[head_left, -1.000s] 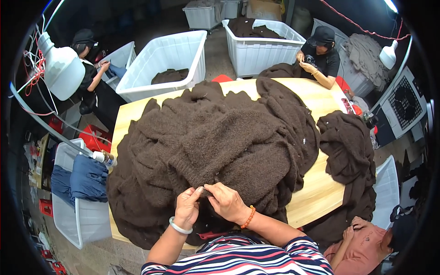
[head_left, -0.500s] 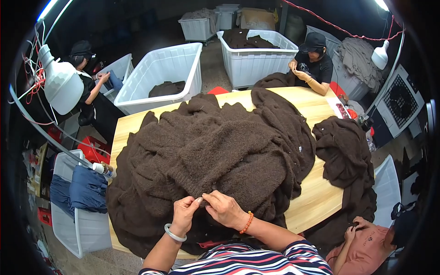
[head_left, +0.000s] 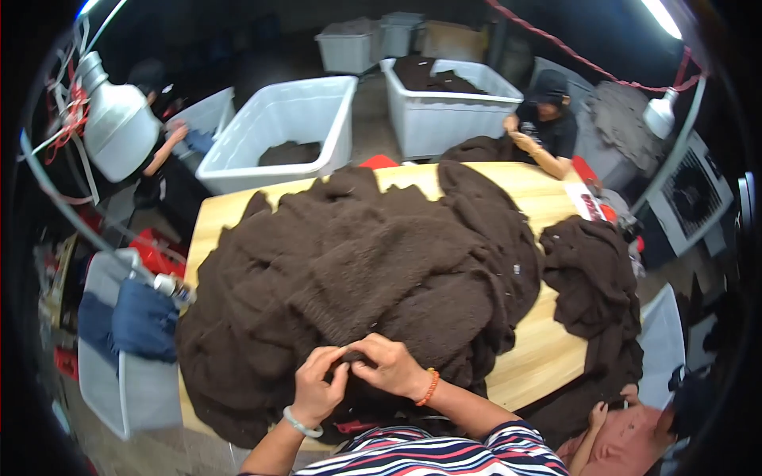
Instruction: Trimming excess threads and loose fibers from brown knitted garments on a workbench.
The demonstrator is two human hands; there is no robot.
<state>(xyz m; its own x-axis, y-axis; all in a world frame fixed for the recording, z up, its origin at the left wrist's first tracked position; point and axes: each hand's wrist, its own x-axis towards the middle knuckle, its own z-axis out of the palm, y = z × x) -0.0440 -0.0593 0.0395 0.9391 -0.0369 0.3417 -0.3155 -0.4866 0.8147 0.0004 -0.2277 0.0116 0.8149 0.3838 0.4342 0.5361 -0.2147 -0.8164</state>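
A big heap of dark brown knit fabric [head_left: 389,262] covers most of the table before me. At its near edge my left hand [head_left: 317,387] pinches a small fold between thumb and fingers. Close beside it, my right hand [head_left: 394,366] grips the same edge, fingers bent over the cloth. A small dark bit of fabric bulges between the two hands. Whether anything tiny is in the fingertips I cannot make out. A red item [head_left: 355,427] shows partly under the cloth near my body.
Another brown knit pile [head_left: 591,262] hangs over the table's [head_left: 548,353] right edge. One co-worker [head_left: 548,127] sits at the far right, another [head_left: 619,436] at the near right, a third [head_left: 163,159] stands left. White bins [head_left: 278,127] surround the table; a lamp [head_left: 115,131] hangs left.
My left thumb and fingers have bent into a rounder pinch, with a bit of cloth now showing between my hands. The whole view has shifted slightly.
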